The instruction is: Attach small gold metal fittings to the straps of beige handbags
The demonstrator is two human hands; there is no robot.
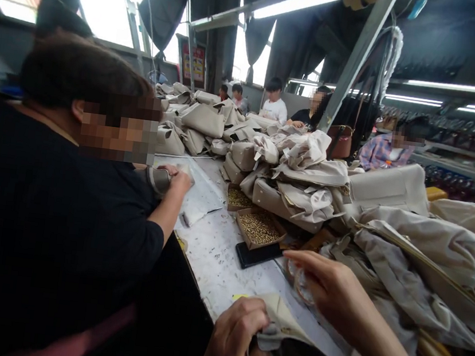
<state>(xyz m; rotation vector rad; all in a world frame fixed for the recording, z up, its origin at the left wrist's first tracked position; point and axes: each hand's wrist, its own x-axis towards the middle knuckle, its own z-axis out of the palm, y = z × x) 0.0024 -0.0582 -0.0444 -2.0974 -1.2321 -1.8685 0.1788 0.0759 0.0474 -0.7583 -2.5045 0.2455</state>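
Note:
My left hand [238, 334] is closed around the edge of a beige bag piece [285, 319] at the bottom of the view. The piece has a dark inside and a small flap by my thumb. My right hand [318, 274] is stretched over the table with its fingers extended and nothing visible in them. Below it lie clear ring-shaped rolls [302, 287], partly hidden by the hand. Just beyond its fingertips is a black phone [257, 255]. A shallow cardboard box [260, 227] of small gold-coloured metal pieces stands behind the phone.
A large heap of beige bags [290, 173] covers the right and far side of the white table [214, 256]. Behind the first box is a second box [237, 198] of gold pieces. At left, a co-worker in black [62, 226] handles a beige piece. Other people sit farther back.

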